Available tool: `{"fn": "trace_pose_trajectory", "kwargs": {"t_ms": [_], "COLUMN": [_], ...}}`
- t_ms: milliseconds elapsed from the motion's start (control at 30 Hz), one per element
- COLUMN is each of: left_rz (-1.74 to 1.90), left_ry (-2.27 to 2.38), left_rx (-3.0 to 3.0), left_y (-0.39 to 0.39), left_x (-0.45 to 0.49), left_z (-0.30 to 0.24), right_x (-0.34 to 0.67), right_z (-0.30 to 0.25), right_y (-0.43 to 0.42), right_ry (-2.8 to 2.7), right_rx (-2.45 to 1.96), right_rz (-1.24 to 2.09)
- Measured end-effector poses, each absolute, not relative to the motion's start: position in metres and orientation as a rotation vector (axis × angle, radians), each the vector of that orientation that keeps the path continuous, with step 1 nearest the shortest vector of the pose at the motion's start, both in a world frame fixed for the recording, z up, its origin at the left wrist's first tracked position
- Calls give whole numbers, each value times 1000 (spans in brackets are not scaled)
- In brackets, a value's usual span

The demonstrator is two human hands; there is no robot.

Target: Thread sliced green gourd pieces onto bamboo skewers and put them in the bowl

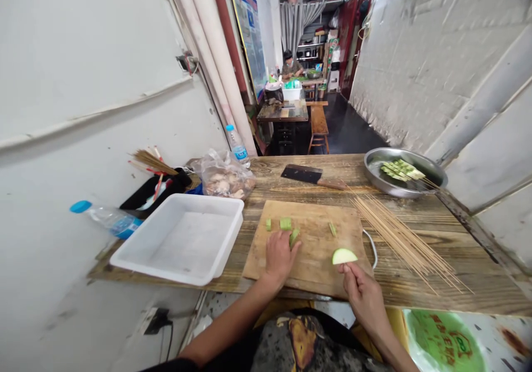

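A wooden cutting board (316, 250) lies on the plank table. My left hand (279, 256) rests on the board with its fingers pinched on a small green vegetable piece (293, 237). More cut green pieces (285, 223) lie just beyond it. My right hand (361, 290) is at the board's near right corner, fingers closed on a pale green half-round slice (343, 256). A loose fan of bamboo skewers (399, 238) lies to the right of the board.
A cleaver (310, 176) lies behind the board. A metal bowl (376, 173) at the back right holds skewered green pieces. An empty white tray (183, 238), a bag of mushrooms (224, 179) and water bottles (238, 147) stand left. A person sits far back.
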State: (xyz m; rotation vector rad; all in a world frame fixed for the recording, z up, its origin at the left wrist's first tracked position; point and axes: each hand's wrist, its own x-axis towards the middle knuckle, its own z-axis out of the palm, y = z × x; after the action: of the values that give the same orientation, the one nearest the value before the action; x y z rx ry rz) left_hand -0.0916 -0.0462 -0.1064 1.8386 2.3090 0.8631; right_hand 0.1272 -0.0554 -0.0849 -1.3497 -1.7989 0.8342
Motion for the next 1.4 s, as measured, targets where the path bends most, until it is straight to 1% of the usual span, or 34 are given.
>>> {"fn": "trace_pose_trajectory", "kwargs": {"t_ms": [67,133,233,333,400,467,667,833,1000,1400], "left_rz": [964,1171,1447,1470,1441,1419,1357,1409,1387,1400], "left_ry": [2220,2058,1712,1243,1031,940,913,997,939,1006], "left_rx": [1842,1764,1248,631,428,335,213,210,83,168], "left_y": [-43,-40,-32,-22,-17,-12,-6,-3,0,0], "left_x": [-89,-86,-80,-79,-82,-86,-86,-79,-78,-71], "left_z": [-113,-113,-102,-85,-76,-70,-67,-60,-52,-41], "right_x": [127,127,127,123,121,119,116,113,110,111], "right_z": [-85,-82,-73,-63,-59,-58,-59,-60,-61,-63], "right_y": [-58,-61,-65,-69,-72,-73,-70,-71,-73,-72], "right_ry": [-1814,-1824,-1877,-1985,-2044,-2081,-2126,-2160,-2154,-2123], "right_rx": [-1333,-1307,-1250,-1175,-1149,-1137,-1136,-1146,-1156,-1191], "right_rz": [855,869,889,906,886,857,832,856,872,871]}}
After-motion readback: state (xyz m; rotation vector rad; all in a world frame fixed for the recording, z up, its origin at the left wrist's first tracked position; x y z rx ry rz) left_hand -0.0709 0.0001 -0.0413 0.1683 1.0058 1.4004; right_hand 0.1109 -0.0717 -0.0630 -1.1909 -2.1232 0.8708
